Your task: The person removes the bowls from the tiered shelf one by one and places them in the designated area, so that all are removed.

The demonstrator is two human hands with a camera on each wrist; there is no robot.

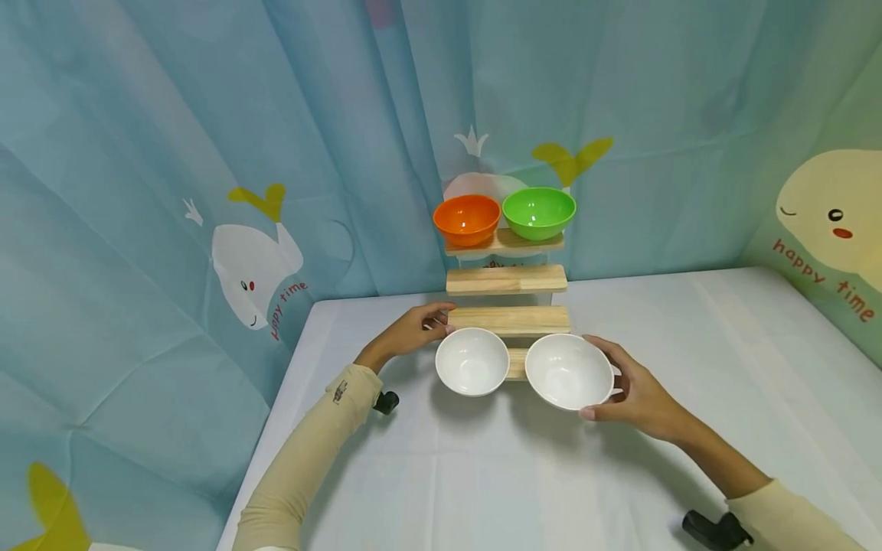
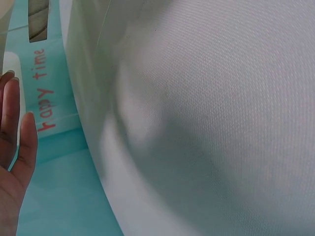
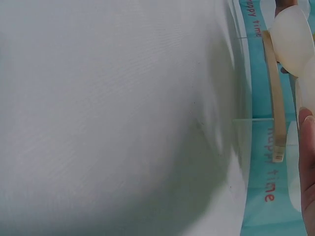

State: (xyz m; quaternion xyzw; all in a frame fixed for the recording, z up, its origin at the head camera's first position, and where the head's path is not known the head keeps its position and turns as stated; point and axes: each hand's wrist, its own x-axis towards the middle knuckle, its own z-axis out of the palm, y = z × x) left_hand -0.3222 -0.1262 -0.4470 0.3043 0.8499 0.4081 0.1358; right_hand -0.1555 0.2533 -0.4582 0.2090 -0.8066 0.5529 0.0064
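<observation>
My right hand (image 1: 637, 398) grips the right side of a white bowl (image 1: 568, 373), fingers at its rim and thumb at the front. The bowl is over the right part of the lowest plank of a wooden tiered stand (image 1: 508, 320); whether it bears on the plank cannot be seen. A second white bowl (image 1: 472, 363) sits at the left part of that plank. Just behind this bowl, my left hand (image 1: 419, 329) is at the left end of a higher plank, with loose fingers; contact is unclear. In the left wrist view the left hand's fingers (image 2: 11, 110) look extended.
An orange bowl (image 1: 467, 220) and a green bowl (image 1: 539, 213) stand side by side on the top plank. Behind the stand hangs a blue curtain (image 1: 386, 153) with printed whales. A white cloth (image 1: 496, 490) covers the table.
</observation>
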